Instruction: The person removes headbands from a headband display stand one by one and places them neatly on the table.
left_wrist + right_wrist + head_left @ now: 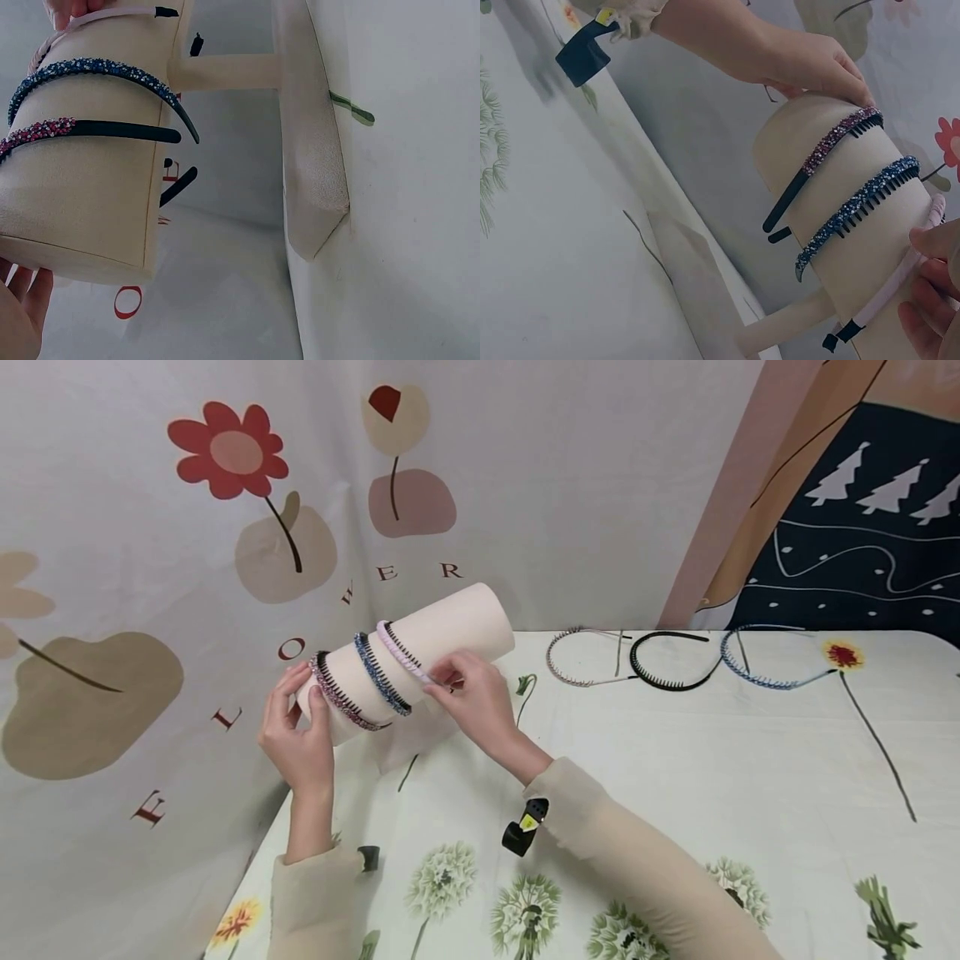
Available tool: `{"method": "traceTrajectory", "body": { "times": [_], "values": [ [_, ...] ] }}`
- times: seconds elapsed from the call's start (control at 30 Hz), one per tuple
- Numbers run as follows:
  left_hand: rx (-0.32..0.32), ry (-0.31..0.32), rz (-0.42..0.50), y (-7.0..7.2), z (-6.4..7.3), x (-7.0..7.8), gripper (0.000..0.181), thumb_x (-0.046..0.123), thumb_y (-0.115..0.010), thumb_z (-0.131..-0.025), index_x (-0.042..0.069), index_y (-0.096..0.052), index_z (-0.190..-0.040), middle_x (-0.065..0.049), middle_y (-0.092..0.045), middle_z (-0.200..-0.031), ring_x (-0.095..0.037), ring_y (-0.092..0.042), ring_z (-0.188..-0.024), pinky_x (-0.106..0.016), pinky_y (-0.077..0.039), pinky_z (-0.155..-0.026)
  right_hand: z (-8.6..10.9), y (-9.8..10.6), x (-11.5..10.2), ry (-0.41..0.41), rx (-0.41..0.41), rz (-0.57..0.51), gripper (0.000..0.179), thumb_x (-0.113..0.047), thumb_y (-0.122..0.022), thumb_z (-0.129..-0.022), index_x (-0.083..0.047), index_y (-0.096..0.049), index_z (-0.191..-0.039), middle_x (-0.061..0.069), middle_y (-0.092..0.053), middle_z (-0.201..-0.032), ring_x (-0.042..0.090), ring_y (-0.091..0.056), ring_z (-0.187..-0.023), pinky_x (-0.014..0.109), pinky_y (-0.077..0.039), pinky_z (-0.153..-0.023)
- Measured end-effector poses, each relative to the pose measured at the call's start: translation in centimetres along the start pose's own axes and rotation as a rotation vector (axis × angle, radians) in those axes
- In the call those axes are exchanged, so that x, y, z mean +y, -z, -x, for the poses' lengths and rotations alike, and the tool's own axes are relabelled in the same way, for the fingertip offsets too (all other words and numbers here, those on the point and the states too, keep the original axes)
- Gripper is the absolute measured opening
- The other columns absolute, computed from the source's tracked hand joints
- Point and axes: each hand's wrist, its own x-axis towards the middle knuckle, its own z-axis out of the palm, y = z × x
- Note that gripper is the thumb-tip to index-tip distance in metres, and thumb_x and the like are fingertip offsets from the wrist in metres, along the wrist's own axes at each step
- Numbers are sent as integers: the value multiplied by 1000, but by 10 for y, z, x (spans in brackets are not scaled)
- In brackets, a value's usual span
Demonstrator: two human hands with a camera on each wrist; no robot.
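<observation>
One printed cloth [585, 485] fills the backdrop, and in front of it spreads one pale tabletop [675, 777], printed with flowers. Here's the single cream stand [468, 618]: a fat roll on one post, its base down on the tabletop. Two beige sleeves [637, 852] reach in. And two hands at work! The left hand [303, 739] grips the roll's near end, thumb near the headbands; the right hand [472, 689] pinches one pink headband [402, 652], which lies across the roll. Count them: three headbands on the stand, the blue glittery headband [380, 675] in the middle, the red-speckled headband [335, 692] closest to the left hand. Three more lie in a row on the tabletop, right of the stand: a pale pinkish headband [550, 662], a black headband [675, 687], a light-blue headband [772, 684].
</observation>
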Motion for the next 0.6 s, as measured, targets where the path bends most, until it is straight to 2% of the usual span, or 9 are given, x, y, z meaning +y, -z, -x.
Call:
{"method": "traceTrajectory", "body": {
  "times": [0.2, 0.4, 0.6],
  "values": [
    [-1, 1, -8, 0, 0, 0, 22, -2, -61, -89, -7, -72, -108, -13, -73, -119, -18, -64, -123, -16, -54, -95, -1, -2, -1, 4, 23, 33, 11, -14, -78, -86, -10, -70, -92, 2, -67, -92, 12, -66, -83, 20, -58, -75],
    [-1, -3, -23, 0, 0, 0, 22, -2, -61, -89, -6, -72, -108, -12, -73, -119, -20, -64, -123, -15, -53, -94, 0, -4, 0, 17, 30, 53, 9, -10, -75, -86, -9, -68, -92, 3, -66, -92, 12, -65, -82, 18, -57, -74],
    [-2, -1, -27, -1, 0, -2, 22, -1, -61, -90, -5, -72, -109, -11, -73, -119, -18, -64, -122, -14, -53, -93, 3, -1, 3, 27, 13, -23, 10, -6, -72, -86, -6, -66, -94, 6, -66, -95, 15, -67, -86, 19, -59, -77]
  ]
}}
